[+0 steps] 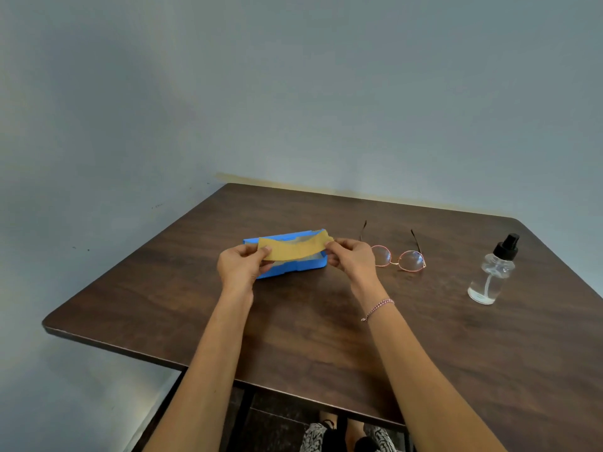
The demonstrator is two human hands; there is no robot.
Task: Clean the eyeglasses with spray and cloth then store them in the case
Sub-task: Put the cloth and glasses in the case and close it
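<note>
A yellow cloth (295, 248) is stretched flat between my two hands, just above the blue case (293, 268). My left hand (239, 267) pinches its left end and my right hand (350, 257) pinches its right end. The case lies open on the table with a pale lining, partly hidden by the cloth and my left hand. Round eyeglasses (399, 259) with a thin pinkish frame rest on the table right of my right hand, temples unfolded and pointing away. A clear spray bottle (491, 275) with a black nozzle stands upright far right.
A dark wooden table (310, 321) with rounded corners stands against a grey-blue wall. Its near edge runs diagonally from left to lower right. My legs and feet show below the table edge.
</note>
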